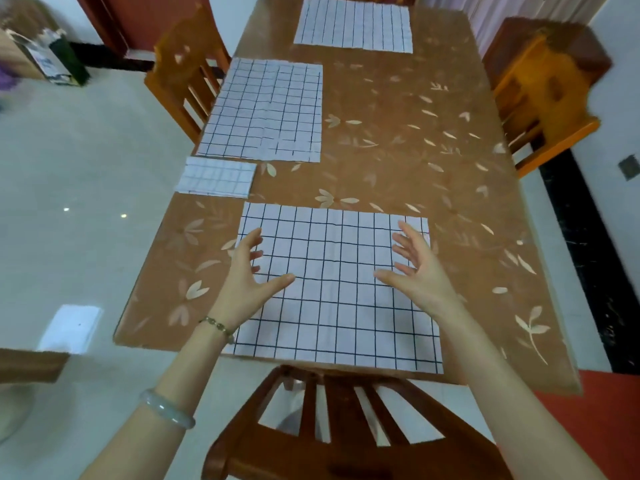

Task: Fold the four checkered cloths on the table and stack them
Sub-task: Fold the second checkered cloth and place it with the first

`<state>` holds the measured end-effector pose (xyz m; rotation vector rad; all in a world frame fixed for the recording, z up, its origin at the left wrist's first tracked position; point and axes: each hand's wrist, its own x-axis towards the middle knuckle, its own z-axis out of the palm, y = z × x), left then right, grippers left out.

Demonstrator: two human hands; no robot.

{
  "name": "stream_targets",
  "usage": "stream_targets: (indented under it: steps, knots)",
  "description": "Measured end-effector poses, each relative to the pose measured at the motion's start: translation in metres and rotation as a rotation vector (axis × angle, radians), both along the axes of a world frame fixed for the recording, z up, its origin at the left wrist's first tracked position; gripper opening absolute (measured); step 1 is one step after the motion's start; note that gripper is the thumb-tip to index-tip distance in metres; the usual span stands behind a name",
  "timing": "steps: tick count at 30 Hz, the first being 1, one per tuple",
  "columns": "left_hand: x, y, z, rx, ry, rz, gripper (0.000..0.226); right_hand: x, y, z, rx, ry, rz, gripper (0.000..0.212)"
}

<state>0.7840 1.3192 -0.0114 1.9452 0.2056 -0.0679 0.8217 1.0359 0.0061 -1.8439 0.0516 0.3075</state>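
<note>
The near cloth [339,306] lies spread flat at the near edge of the table [398,133], squared to that edge, which puts it right in front of the person and makes it the likely next one to fold. The left hand [247,271] is over its left side and the right hand [415,268] over its right side. Both have fingers spread and each grip is released, holding nothing; whether the fingertips touch the fabric cannot be told. The spacing suits taking both sides at once. To the far left, the folded cloth [216,176] sits small at the table's left edge, probably as the base of the stack. Beyond it lies the middle cloth [266,109], and at the far end the far cloth [353,24], both unfolded and awaiting their turn.
</note>
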Motion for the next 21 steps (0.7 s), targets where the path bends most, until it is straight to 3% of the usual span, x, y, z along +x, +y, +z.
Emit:
stream_targets:
  steps: [7, 11, 16, 21]
  knots:
    - [0.032, 0.02, -0.026, 0.029, 0.078, -0.003, 0.092, 0.031, 0.02, -0.03, -0.116, 0.076, 0.021, 0.088]
    - [0.042, 0.033, -0.051, 0.091, 0.172, 0.06, 0.093, 0.061, 0.029, -0.06, -0.315, 0.062, 0.156, 0.09]
    - [0.05, 0.045, -0.087, 0.447, 0.413, 0.19, 0.079, 0.095, 0.036, -0.1, -0.694, 0.008, 0.394, 0.1]
    - [0.053, 0.031, -0.095, 0.6, 0.579, 0.332, 0.067, 0.102, 0.035, -0.121, -0.925, 0.033, 0.597, 0.115]
